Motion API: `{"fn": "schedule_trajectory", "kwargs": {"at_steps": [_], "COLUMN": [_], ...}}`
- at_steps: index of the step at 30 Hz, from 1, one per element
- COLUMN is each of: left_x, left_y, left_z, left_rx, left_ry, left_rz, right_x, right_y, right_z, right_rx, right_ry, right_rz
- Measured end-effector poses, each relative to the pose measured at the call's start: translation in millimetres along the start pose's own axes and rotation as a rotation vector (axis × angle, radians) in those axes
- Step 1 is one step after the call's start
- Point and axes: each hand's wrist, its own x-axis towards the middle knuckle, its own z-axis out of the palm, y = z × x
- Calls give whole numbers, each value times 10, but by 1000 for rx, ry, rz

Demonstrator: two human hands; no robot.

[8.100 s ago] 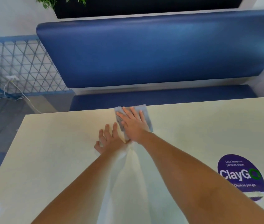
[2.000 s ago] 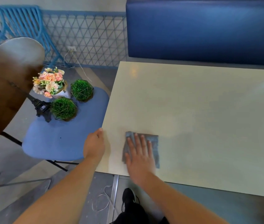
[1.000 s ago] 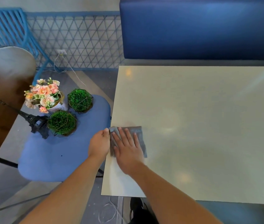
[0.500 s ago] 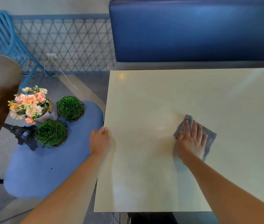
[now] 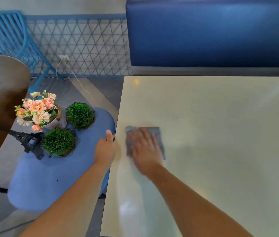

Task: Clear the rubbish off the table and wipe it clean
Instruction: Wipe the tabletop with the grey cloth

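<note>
My right hand (image 5: 144,148) lies flat on the grey cloth (image 5: 157,134), fingers straight and spread a little, palm pressing it down onto the cream table (image 5: 212,134). Hand and cloth are both smeared with motion blur, so the fingertips are hard to separate. Nothing is gripped there; the hand is released and simply presses.

My left hand (image 5: 105,147) sits at the left edge of the table, level with the cloth. Its thumb points to the far side along the edge, and the fingers seem to curl down over the rim, though they are hidden from me, so I cannot tell whether it actually grasps the edge or only rests against it.

The cloth is a folded rectangle lying flat near the left edge of the table, in its nearer half, just beside the left hand but apart from it. Its long axis runs near to far, roughly parallel to that table edge, and my fingers point toward the far side along it.

Left of the table a blue stool (image 5: 50,182) carries a pot of pink flowers (image 5: 36,108), two round green grass balls (image 5: 80,115) (image 5: 58,142) and a small black tower model (image 5: 27,139). A blue padded bench back (image 5: 212,31) stands beyond the table's far edge.
</note>
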Motion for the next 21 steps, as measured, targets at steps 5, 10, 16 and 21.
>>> {"fn": "schedule_trajectory", "kwargs": {"at_steps": [5,10,16,21], "left_x": [2,95,172,280], "left_y": [182,144,280,368], "left_z": [19,99,99,125], "left_rx": [-25,-68,79,56], "left_ry": [12,57,24,12], "left_rz": [100,123,-38,-98], "right_x": [-174,-210,228,446], "right_y": [1028,1343,583,-207], "right_z": [-337,-509,-246,-26], "right_rx": [-23,-18,-1,-2], "right_ry": [119,141,114,-14], "right_rz": [348,656,435,76]}}
